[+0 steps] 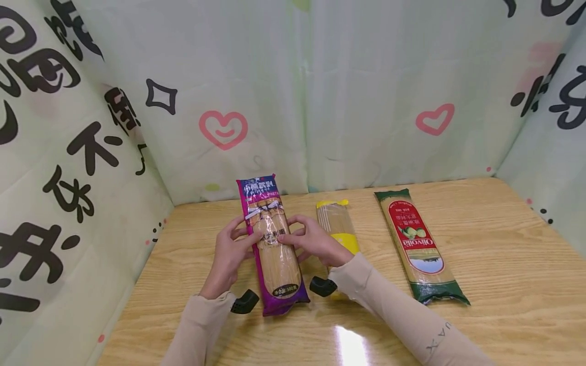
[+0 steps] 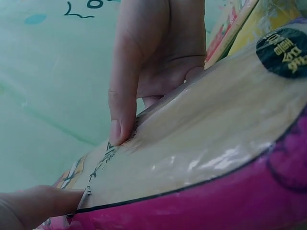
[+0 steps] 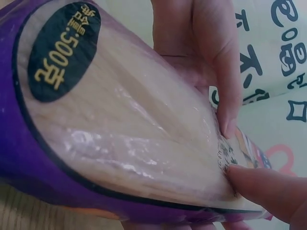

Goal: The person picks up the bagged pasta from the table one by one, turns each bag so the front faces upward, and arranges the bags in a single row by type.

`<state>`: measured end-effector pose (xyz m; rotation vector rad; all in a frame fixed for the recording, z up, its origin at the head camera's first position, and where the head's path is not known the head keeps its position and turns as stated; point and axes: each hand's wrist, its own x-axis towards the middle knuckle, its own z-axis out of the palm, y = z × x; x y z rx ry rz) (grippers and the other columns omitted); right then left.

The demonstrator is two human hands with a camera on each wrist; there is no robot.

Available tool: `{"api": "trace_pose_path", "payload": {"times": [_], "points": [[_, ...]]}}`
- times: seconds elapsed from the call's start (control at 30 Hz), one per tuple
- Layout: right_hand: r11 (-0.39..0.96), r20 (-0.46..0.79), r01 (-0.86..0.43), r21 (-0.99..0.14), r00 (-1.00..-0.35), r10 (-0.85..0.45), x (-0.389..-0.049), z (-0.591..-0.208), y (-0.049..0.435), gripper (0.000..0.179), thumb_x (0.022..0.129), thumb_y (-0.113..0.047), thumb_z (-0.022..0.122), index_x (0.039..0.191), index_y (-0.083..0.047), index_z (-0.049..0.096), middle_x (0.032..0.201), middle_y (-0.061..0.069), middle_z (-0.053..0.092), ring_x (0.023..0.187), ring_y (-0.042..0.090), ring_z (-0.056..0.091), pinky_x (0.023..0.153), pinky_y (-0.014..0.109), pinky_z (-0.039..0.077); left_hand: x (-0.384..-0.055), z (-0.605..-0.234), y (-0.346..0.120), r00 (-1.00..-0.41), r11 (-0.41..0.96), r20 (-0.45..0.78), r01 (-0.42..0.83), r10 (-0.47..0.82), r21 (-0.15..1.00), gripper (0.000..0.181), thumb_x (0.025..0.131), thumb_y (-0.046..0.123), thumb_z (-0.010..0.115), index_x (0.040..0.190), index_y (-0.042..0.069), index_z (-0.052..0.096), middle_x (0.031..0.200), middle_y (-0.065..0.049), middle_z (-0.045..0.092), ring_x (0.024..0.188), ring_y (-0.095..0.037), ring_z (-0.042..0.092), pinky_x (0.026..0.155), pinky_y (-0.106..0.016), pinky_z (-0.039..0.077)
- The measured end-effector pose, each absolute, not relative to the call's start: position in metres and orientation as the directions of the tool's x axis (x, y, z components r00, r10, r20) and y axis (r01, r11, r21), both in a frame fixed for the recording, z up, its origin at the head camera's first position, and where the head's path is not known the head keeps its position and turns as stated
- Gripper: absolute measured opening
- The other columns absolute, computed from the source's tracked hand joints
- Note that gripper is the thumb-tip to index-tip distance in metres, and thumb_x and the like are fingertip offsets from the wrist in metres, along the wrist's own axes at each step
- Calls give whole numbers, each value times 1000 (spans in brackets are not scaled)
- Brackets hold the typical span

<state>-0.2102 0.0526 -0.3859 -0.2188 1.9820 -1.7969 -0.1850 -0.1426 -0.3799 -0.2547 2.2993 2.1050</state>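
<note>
Both hands hold a purple and blue bag of pasta (image 1: 276,259) by its two long sides, its printed front facing up. My left hand (image 1: 232,249) grips the left edge, thumb on the clear window and fingers tucked behind. From the right, my right hand (image 1: 316,241) grips the other edge, its thumb pressing near the printed characters. Long pale strands show through the window in the right wrist view, beside a dark oval label (image 3: 64,52). Just right of the bag lies a yellow-ended noodle pack (image 1: 336,218), partly hidden by the right hand and wrist.
A green and red Olivolia pasta bag (image 1: 421,246) lies slanted on the wooden table (image 1: 513,254) at the right. Pale printed curtains (image 1: 348,101) stand around the back and sides. Black wrist-worn pieces (image 1: 323,286) sit under the wrists.
</note>
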Motion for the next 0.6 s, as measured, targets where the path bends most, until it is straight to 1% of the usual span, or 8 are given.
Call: {"api": "trace_pose_path", "payload": {"times": [0.17, 0.27, 0.47, 0.6], "points": [[128, -217, 180, -975, -885, -411, -210, -384, 55, 44, 86, -21, 66, 122, -8, 45, 95, 17, 65, 79, 27, 65, 59, 44, 55, -186, -383, -143, -985, 54, -114, -122, -126, 991, 53, 82, 12, 69, 130, 16, 47, 110, -18, 59, 84, -23, 63, 64, -38, 55], [111, -210, 179, -978, -880, -425, -209, -384, 56, 44, 87, -18, 64, 124, -7, 45, 95, 18, 65, 81, 29, 65, 60, 44, 55, -188, -386, -145, -983, 43, -130, -137, -131, 990, 51, 82, 12, 69, 129, 17, 48, 109, -17, 60, 82, -22, 64, 64, -38, 55], [106, -195, 165, -981, -870, -452, -207, -382, 57, 47, 87, -10, 62, 129, -3, 42, 98, 20, 65, 86, 34, 64, 61, 45, 55, -190, -389, -149, -978, 35, -164, -170, -132, 985, 52, 82, 14, 69, 130, 18, 48, 112, -15, 60, 84, -22, 64, 64, -38, 55], [96, -185, 159, -983, -874, -450, -206, -382, 56, 51, 86, -10, 64, 131, -3, 42, 99, 19, 65, 83, 31, 65, 61, 44, 55, -192, -390, -152, -975, 24, -180, -185, -128, 982, 55, 83, 13, 69, 132, 17, 46, 114, -16, 59, 84, -23, 64, 65, -38, 55]]}}
